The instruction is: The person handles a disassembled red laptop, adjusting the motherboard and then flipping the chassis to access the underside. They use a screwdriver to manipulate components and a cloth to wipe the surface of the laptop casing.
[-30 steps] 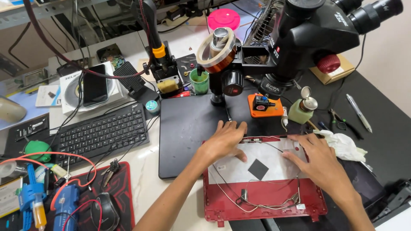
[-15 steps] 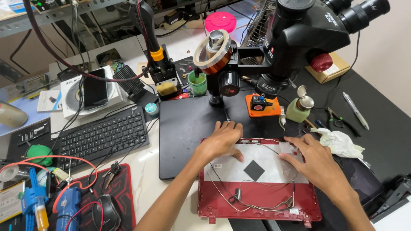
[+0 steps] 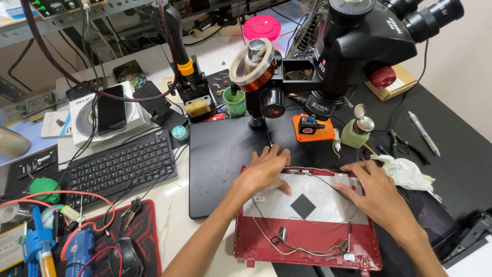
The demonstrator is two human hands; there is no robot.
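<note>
Fingers point(image 3: 274, 154) flat on red laptop lid point(image 3: 307, 241); green cup point(image 3: 235, 101) behind

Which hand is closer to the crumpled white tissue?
The right hand. Its fingers lie just left of the tissue, while the left hand rests on the red cover's far corner.

I see a black microscope point(image 3: 359, 46) at the bench's back edge, a keyboard point(image 3: 120, 166) at left, a green bottle point(image 3: 356, 131) and pen point(image 3: 424, 133) at right.

Electronics repair workshop, stereo microscope point(image 3: 359, 46), opened red laptop lid point(image 3: 307, 225), keyboard point(image 3: 120, 166), cluttered bench
</note>
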